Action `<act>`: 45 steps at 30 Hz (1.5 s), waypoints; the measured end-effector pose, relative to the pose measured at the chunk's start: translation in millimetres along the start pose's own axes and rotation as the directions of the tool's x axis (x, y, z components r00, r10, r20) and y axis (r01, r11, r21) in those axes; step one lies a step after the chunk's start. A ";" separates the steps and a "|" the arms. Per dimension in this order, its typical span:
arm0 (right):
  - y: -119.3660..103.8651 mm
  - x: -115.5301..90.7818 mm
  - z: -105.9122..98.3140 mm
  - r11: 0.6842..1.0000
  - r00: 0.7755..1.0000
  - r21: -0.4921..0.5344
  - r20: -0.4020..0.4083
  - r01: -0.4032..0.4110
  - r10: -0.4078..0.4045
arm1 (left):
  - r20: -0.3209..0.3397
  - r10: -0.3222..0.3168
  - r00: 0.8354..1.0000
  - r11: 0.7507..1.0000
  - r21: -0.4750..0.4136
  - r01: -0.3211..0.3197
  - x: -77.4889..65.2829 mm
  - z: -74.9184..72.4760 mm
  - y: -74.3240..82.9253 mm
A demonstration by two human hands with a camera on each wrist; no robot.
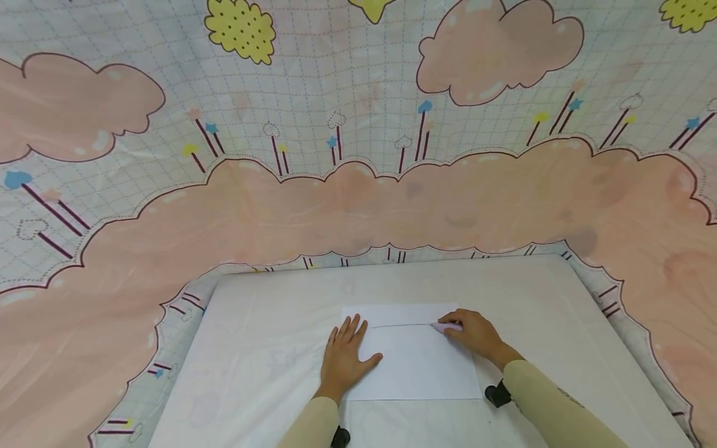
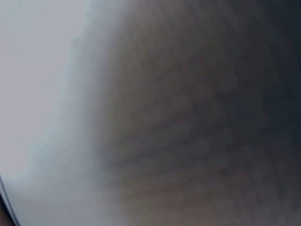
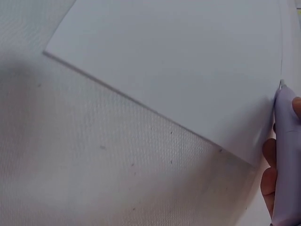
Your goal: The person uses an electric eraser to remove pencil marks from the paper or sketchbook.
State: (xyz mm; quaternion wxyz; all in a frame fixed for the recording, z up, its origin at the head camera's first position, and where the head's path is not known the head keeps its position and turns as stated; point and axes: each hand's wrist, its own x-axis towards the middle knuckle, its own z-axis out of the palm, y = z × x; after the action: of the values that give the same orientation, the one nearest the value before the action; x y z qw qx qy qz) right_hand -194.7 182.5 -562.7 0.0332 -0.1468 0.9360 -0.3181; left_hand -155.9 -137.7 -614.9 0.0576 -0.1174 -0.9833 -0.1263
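Room lies over the paper (image 1: 417, 370) between left grip (image 1: 343, 361) and right grip (image 1: 476, 333) — they block its left and upper-right edges.

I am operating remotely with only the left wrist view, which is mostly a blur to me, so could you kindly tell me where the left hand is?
Observer: The left hand rests over the left edge of a rectangular white sheet of paper, fingers spread.
Operator: Thank you. What is happening on the opposite side, please?
Observer: The right hand holds a smooth, pale purple, elongated tool.
Operator: And whereabouts on the paper is it?
Observer: Its pointed tip is at the right end of a thin dark line across the paper's upper part; I cannot tell whether that is drawn or cut.
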 end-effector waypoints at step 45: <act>0.7 3.8 -0.1 1.000 1.000 0.023 -0.001 0.005 -0.005 | 0.012 0.007 1.000 1.000 0.000 -0.007 1.7 -2.8 -0.3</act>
State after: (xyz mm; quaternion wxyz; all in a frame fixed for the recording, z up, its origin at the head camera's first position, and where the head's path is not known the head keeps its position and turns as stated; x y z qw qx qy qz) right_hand -198.5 182.0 -563.0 0.0335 -0.1484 0.9321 -0.3288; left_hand -157.3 -138.3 -612.0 0.0523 -0.1214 -0.9833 -0.1254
